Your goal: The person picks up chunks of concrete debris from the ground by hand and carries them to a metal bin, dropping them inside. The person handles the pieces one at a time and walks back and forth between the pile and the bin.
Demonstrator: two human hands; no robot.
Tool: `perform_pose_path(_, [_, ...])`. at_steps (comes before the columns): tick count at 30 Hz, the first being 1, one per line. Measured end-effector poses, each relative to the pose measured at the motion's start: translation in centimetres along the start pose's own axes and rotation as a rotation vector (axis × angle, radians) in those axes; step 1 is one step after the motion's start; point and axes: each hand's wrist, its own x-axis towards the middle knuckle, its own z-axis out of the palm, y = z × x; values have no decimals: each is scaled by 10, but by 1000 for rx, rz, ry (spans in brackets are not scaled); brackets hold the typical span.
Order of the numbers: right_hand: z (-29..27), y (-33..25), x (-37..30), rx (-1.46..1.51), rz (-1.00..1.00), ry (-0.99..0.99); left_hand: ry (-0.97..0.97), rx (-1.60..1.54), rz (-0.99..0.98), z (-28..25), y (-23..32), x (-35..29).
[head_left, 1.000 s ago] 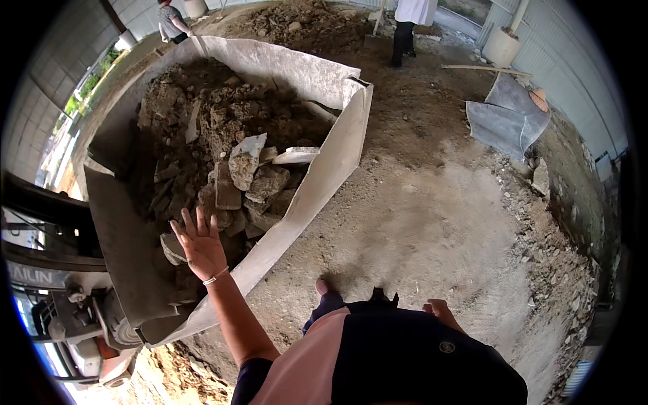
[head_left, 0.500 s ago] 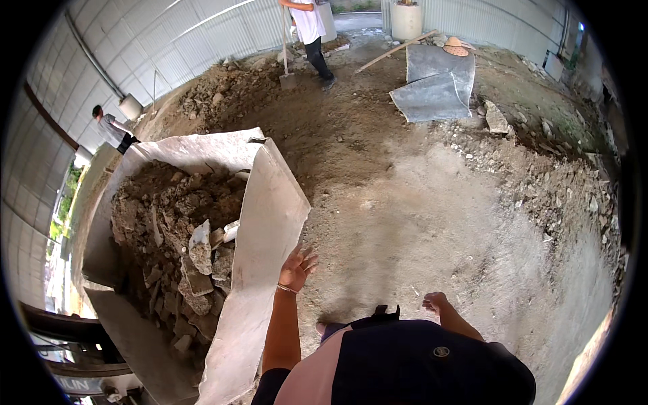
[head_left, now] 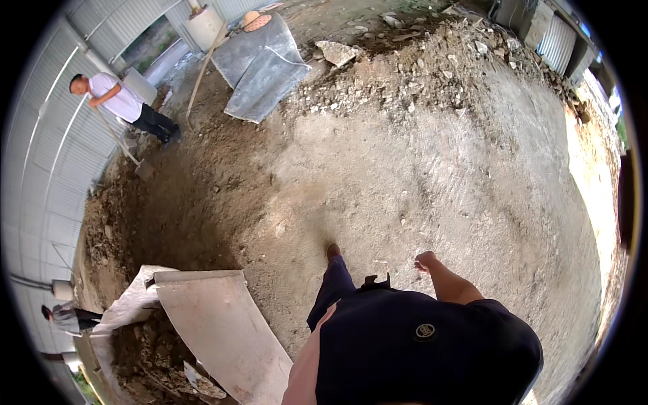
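Note:
My right hand [head_left: 424,262] hangs over the bare ground at the end of my bent forearm, its fingers loosely curled with nothing visible in them. Left of my body stands a pale metal bin or cart body [head_left: 219,331], its near wall leaning outward. Brown soil and broken rubble [head_left: 152,358] lie inside it, including a whitish chunk [head_left: 202,382]. My left hand is out of the picture. One of my legs [head_left: 331,287] in dark trousers reaches forward, the foot on the packed dirt floor [head_left: 378,202].
A person in a white shirt [head_left: 118,98] stands at the far left with a shovel [head_left: 140,167]. Another person [head_left: 66,318] is beyond the bin. Grey sheets [head_left: 263,64] with a straw hat [head_left: 256,21] and a long wooden handle [head_left: 202,74] lie ahead. Broken rubble [head_left: 405,88] lines the far side.
My view has swung right, so the bin has shifted toward the lower left. My left hand, open beside the bin wall before, has left the picture. One foot now shows stepping forward.

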Motion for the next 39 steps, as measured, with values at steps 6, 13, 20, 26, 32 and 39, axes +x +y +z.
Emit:
perform_pose_path(6, [7, -48, -65, 306, -28, -43, -339, 180, 398, 108, 288, 40])
perform_pose_path(13, [-33, -55, -80, 656, -141, 200, -401, 569, 984, 482, 403, -164])
perform_pose_path(20, [-49, -13, -26, 755, 398, 220, -553, 837, 1044, 698, 291, -194])
perform_pose_path(26, [-138, -108, 10, 977, 263, 318, -210, 846, 768, 700, 287, -187])
perform_pose_path(32, [-251, -240, 73, 762, -35, 222, -47, 889, 644, 720, 300, -182])
perform_pose_path(39, [-338, -416, 108, 694, -360, 213, -132, 1071, 745, 855, 314, -171])
